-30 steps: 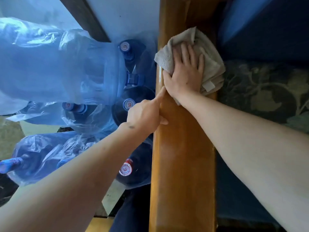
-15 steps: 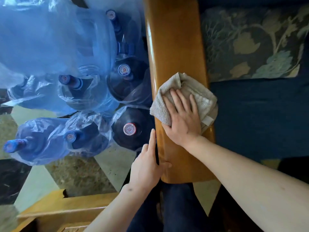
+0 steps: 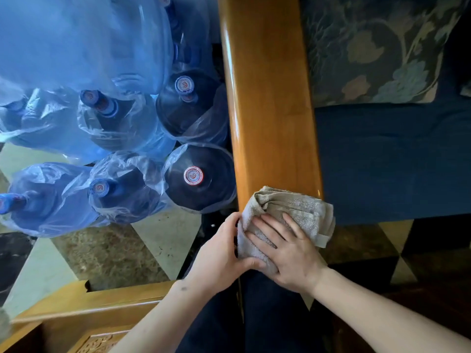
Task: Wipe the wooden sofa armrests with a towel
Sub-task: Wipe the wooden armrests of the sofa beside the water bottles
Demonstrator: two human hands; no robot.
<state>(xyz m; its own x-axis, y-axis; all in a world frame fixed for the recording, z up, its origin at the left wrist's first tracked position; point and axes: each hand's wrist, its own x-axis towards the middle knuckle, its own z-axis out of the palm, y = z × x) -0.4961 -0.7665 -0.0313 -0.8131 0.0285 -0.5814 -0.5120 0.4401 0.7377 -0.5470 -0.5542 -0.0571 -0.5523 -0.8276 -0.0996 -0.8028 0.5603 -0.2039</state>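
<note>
Both hands on towel [image 3: 288,215] at near end of armrest [image 3: 270,110].
Slid nearer since before; right hand [image 3: 288,250] flat, left hand [image 3: 224,253] now gripping towel edge.

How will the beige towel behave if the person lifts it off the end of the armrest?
The towel will probably go limp and unfold: it is bunched in soft folds and one corner already hangs past the armrest. It looks light, since the right hand presses it flat. Its terry pile likely grips the glossy wood rather than sliding freely.

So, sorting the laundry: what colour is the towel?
Beige-grey towel, clearest in the head view.
</note>
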